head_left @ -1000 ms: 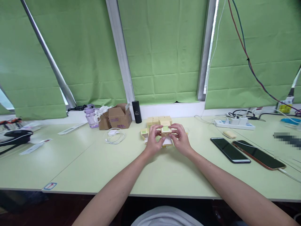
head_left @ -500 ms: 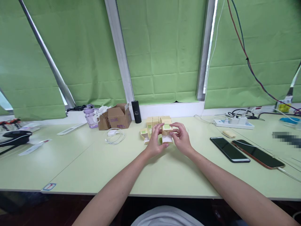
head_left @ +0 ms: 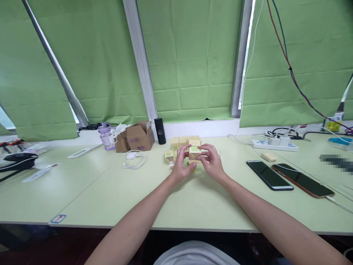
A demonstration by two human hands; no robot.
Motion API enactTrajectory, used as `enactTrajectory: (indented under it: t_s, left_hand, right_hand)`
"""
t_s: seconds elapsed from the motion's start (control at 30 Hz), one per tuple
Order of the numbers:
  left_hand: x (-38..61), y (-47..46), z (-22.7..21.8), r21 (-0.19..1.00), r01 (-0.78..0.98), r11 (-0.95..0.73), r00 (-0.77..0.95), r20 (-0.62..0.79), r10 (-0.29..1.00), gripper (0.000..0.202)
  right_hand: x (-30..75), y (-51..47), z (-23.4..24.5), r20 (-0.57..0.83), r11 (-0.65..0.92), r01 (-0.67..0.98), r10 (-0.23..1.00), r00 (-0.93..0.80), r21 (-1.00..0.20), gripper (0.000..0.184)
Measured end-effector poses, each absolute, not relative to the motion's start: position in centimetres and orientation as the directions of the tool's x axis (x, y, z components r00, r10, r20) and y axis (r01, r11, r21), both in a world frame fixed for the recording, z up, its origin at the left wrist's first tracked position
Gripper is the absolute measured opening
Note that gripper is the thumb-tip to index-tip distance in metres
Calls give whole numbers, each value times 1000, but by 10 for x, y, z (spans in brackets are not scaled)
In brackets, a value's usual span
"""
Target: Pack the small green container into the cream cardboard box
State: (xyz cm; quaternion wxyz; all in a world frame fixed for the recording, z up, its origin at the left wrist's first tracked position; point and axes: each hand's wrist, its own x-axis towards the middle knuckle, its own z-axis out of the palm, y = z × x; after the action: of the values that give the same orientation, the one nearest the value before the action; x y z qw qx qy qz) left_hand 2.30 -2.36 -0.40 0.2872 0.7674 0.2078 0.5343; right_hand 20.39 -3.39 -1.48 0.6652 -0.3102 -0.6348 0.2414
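Note:
Both my hands meet at the middle of the pale green table (head_left: 82,184). My left hand (head_left: 180,165) and my right hand (head_left: 211,162) are closed round a small yellow carton (head_left: 194,151) with a green label on top, held just above the tabletop. Behind it stands a row of similar yellow cartons (head_left: 183,141). One more small yellow carton (head_left: 169,156) stands to the left of my left hand.
A brown cardboard box (head_left: 139,137), a purple bottle (head_left: 106,137) and a black cylinder (head_left: 159,131) stand at the back left, with a white coiled cable (head_left: 134,160) in front. Two phones (head_left: 286,177) and a power strip (head_left: 274,144) lie to the right.
The white flap under the carton has disappeared from sight; the carton now looks closed between my fingers. Both hands have stayed in about the same place.

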Motion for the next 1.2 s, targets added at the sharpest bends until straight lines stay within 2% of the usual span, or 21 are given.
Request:
enactTrajectory:
  t_s: [0.5,1.2]
  left_hand:
    - [24,-19,-7,762,-90,-641,282,637,717,65]
    - [25,-17,-8,770,-112,-628,262,632,729,54]
  right_hand:
    - [206,-36,-18,714,714,14,700,-26,-700,36]
    - [205,-43,-15,743,745,47,667,-51,-666,35]
